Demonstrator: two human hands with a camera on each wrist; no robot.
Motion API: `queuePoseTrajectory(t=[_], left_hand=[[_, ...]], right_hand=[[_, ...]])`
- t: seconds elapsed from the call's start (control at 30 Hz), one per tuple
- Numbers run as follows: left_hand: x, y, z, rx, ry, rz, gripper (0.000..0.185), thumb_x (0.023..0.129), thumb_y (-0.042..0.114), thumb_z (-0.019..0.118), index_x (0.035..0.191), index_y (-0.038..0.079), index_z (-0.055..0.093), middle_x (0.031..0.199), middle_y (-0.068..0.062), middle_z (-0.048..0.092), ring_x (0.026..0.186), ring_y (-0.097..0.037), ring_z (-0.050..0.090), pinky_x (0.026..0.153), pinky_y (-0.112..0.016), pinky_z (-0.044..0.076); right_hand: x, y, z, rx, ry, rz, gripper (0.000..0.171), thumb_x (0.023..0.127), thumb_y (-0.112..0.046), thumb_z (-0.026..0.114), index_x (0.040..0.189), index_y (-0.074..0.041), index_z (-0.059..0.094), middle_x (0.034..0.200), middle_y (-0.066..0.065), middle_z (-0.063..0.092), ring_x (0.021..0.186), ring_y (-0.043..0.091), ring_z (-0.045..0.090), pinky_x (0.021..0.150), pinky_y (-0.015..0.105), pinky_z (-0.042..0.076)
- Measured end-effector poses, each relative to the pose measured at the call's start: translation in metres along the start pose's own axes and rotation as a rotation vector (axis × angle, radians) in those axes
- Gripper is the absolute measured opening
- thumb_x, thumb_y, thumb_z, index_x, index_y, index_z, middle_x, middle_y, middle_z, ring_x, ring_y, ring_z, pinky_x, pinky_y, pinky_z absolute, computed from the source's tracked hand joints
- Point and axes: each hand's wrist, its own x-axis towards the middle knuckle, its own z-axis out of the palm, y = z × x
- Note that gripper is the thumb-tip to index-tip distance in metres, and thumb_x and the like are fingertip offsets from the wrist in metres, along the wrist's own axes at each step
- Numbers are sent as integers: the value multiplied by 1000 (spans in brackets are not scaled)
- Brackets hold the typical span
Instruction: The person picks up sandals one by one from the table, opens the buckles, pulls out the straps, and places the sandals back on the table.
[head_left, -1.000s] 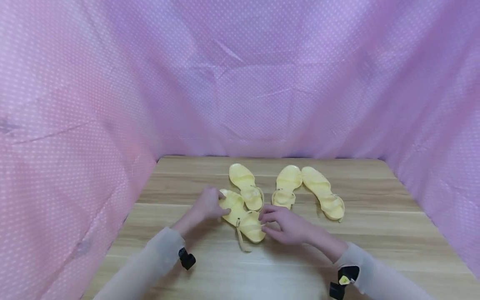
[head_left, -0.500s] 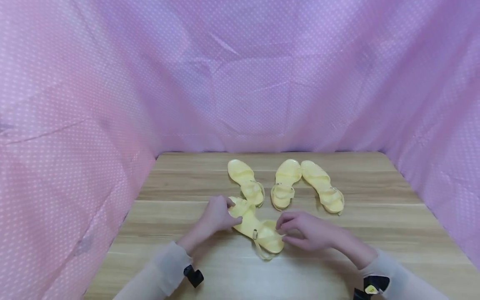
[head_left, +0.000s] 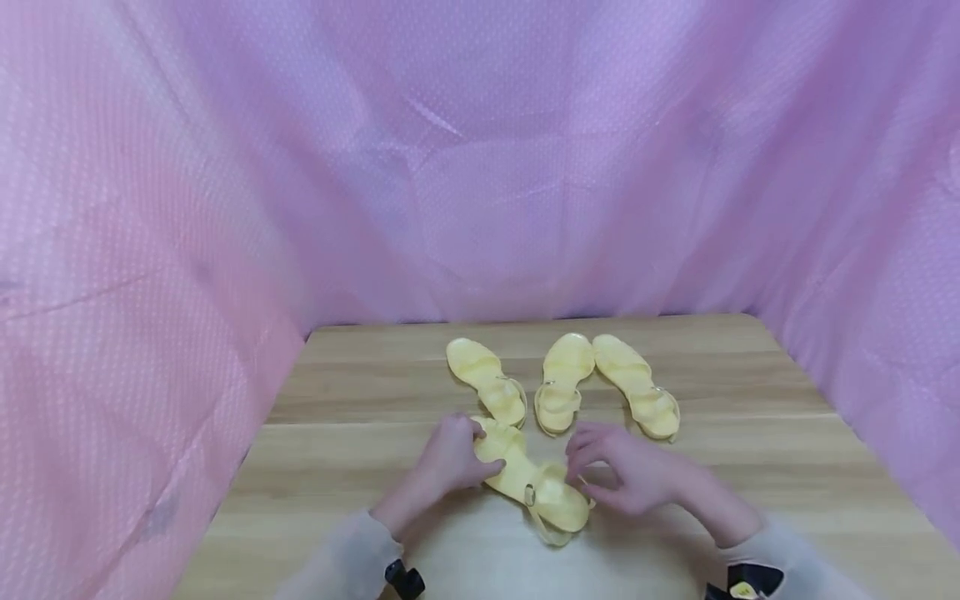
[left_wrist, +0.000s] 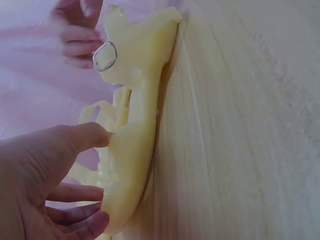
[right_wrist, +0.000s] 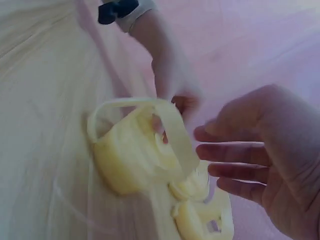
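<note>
A pale yellow sandal (head_left: 516,479) lies across the near middle of the table, its ankle strap and metal buckle at the right end. My left hand (head_left: 453,454) grips its left, front end; in the left wrist view the thumb is on one side and the fingers on the other. My right hand (head_left: 630,468) is at the sandal's right end. In the right wrist view its extended fingertips lie against or just beside the raised strap (right_wrist: 177,137); contact is unclear. Behind stand three matching sandals: one at left (head_left: 487,379), one in the middle (head_left: 564,375), one at right (head_left: 637,383).
The wooden table (head_left: 337,467) is bordered at the back and sides by a pink dotted cloth (head_left: 480,208). The held sandal's front end lies close to the left rear sandal's near end. The middle and right rear sandals touch at their far ends.
Both hands and the near sandal have shifted right and toward me. The middle rear sandal, partly covered before by the right hand, now shows whole. The left hand keeps its grip.
</note>
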Motion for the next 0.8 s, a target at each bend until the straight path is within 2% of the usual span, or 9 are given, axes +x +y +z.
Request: queuePoseTrajectory(t=[0.1,0.2,0.3,0.37,0.43,0.53,0.63,0.73,0.8], left_hand=[[-5,-2,3,93,30,32,49,75,40,93,97,-1,80,93,-10,71,87,-24,66,75,-39,61],[-12,3,2,128,42,66,32,83,37,87,92,7,80,84,-2,69,79,-16,63,65,-30,58],[-21,12,-2,-40,-41,79,12,88,21,81,84,13,73,72,7,67,63,-7,61,55,-23,53],[-28,18,-4,-210,-140,69,12,88,12,77,81,16,68,63,10,64,53,-2,57,50,-20,50],[-33,24,-3,-345,-226,55,14,87,9,77,81,16,66,62,10,65,51,-1,58,50,-20,51],[-37,32,3,-475,-290,41,16,87,13,81,84,13,65,66,8,71,54,-1,63,52,-20,54],[-39,37,17,-540,-277,36,27,87,22,86,90,10,62,72,6,77,57,3,67,53,-19,54],[-40,40,32,-585,-204,31,38,86,23,89,96,7,56,74,3,79,55,4,67,51,-20,54],[-40,40,40,-618,-153,-3,44,85,22,91,99,5,52,72,1,79,54,3,67,50,-20,54]], right_hand=[[18,-6,9,-18,-21,-27,19,92,-12,77,108,-21,79,112,-9,75,108,7,69,97,30,60],[35,-13,20,-39,-106,-69,18,98,-14,73,114,-19,79,121,-6,77,115,8,70,102,26,58],[45,-15,24,-41,-177,-119,15,99,-13,73,112,-17,79,116,-6,78,111,5,70,100,16,55],[47,-15,25,-43,-201,-128,12,98,-12,75,107,-18,80,110,-8,78,105,2,70,96,10,52],[47,-12,23,-55,-216,-125,8,97,-13,77,102,-18,80,104,-9,77,99,-1,69,92,6,51],[46,-4,19,-53,-233,-105,6,95,-13,79,99,-19,79,99,-11,75,95,-3,68,88,5,50],[44,5,17,-31,-243,-99,6,94,-15,81,98,-18,79,98,-10,75,94,-2,67,87,5,51],[43,12,19,-23,-238,-113,7,94,-15,82,99,-18,80,99,-9,75,96,-1,67,88,6,51],[42,16,20,-22,-234,-127,8,94,-16,82,101,-18,80,101,-8,75,97,-1,67,89,6,52]])
